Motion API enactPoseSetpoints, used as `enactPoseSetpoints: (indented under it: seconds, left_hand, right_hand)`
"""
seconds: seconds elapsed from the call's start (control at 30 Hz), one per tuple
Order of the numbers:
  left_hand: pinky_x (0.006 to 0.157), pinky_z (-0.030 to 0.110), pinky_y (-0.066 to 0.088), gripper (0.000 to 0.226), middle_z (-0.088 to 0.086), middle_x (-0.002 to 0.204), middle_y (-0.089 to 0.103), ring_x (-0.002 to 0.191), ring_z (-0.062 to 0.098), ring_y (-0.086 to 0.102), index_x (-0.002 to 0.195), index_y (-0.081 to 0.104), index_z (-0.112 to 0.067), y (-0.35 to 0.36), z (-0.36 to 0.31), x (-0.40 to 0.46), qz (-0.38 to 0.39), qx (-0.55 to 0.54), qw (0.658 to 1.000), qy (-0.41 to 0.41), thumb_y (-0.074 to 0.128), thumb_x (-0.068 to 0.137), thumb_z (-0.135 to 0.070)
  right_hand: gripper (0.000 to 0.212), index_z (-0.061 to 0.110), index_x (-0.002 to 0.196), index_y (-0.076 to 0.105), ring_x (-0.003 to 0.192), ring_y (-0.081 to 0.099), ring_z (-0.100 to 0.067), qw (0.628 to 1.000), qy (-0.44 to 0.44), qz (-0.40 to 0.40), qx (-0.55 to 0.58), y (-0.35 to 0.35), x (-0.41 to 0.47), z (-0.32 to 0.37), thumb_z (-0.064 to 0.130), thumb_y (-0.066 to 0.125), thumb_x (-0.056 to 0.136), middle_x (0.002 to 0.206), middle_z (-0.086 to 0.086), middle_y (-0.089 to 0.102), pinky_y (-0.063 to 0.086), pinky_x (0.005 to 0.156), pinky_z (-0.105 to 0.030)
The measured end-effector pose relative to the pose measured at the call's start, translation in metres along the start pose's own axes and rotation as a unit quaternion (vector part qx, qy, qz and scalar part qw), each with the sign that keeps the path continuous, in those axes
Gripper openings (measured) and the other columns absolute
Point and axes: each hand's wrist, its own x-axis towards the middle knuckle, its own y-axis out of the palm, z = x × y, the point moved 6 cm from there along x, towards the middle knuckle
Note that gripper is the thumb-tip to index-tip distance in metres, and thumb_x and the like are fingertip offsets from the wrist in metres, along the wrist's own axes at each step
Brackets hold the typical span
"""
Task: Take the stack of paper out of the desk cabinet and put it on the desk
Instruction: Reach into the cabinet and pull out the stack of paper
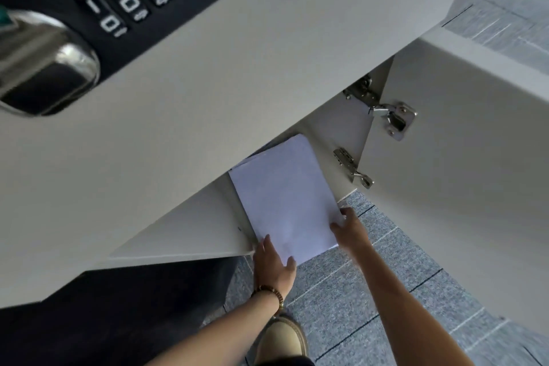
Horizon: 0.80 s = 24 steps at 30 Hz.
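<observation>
Head view, nearest first: a tan shoe (282, 339) stands on the grey carpet (371, 291) at the bottom edge, and both bare forearms reach up from there toward the cabinet. The left hand (273, 264), with a bead bracelet (271, 294) at its wrist, has its thumb on top of the near corner of the stack of paper (285, 199) and its fingers out of sight beneath, so it appears to be pinching that corner. The right hand (350, 232) is closed on the stack's right edge near the front, thumb over the top sheet, the other fingers hidden below.

The stack lies part way out of the desk cabinet: its near end overhangs the front edge of the cabinet floor (190, 232) above the carpet, while its far end lies inside, under the white front panel carrying the combination lock (130, 0). The cabinet door (460, 187) stands swung open to the right on two metal hinges (389, 114).

Judging from this, the withdrawal step is under way. The next move calls for sliding the sheets fully clear with both hands level and squeezed so none fan loose, then lifting them up to the desk top, which is not in view here.
</observation>
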Motion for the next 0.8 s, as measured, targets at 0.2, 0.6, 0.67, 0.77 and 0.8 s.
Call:
enactPoseSetpoints:
  seconds: [0.2,0.6,0.67,0.77,0.8]
  left_hand:
    - [0.098,0.045,0.052,0.076,0.016,0.133,0.057,0.119,0.034,0.058,0.130,0.047,0.001,0.011,0.033,-0.005,-0.036,-0.228,0.962,-0.144,0.082,0.073,-0.035]
    - [0.055,0.027,0.056,0.043,0.007,0.112,0.074,0.100,0.023,0.068,0.118,0.068,-0.012,0.017,0.034,0.021,0.114,-0.423,0.873,-0.215,0.079,0.081,-0.030]
    - [0.075,0.037,0.058,0.040,0.010,0.114,0.074,0.105,0.028,0.070,0.120,0.066,-0.012,0.020,0.031,0.021,0.145,-0.439,0.862,-0.211,0.076,0.084,-0.025]
    - [0.079,0.038,0.057,0.040,0.012,0.114,0.074,0.104,0.029,0.070,0.118,0.067,-0.012,0.017,0.027,0.021,0.148,-0.420,0.873,-0.198,0.075,0.081,-0.024]
    - [0.079,0.039,0.058,0.040,0.013,0.113,0.074,0.103,0.030,0.070,0.116,0.068,-0.010,0.016,0.027,0.021,0.155,-0.415,0.874,-0.200,0.075,0.079,-0.024]
  right_hand:
    - [0.048,0.013,0.134,0.043,0.111,0.056,-0.033,0.997,0.041,0.063,0.016,-0.014,-0.011,-0.047,0.003,0.058,0.090,0.140,-0.021,0.051,0.045,0.092,-0.044]
    - [0.052,0.010,0.120,0.054,0.096,0.065,-0.028,0.996,-0.011,0.084,-0.012,-0.006,0.028,-0.028,0.045,0.068,0.085,0.113,-0.012,0.067,0.052,0.088,-0.042]
    - [0.051,0.010,0.119,0.053,0.099,0.065,-0.031,0.997,-0.013,0.072,-0.006,-0.003,0.030,-0.025,0.044,0.068,0.085,0.112,-0.012,0.067,0.053,0.090,-0.045]
    - [0.046,0.008,0.118,0.051,0.103,0.063,-0.033,0.998,-0.019,0.053,-0.022,-0.001,0.026,-0.026,0.039,0.067,0.087,0.114,-0.013,0.066,0.051,0.092,-0.048]
    - [0.044,0.008,0.116,0.051,0.102,0.063,-0.033,0.998,-0.020,0.047,-0.024,0.000,0.023,-0.026,0.037,0.066,0.088,0.113,-0.014,0.066,0.051,0.091,-0.048]
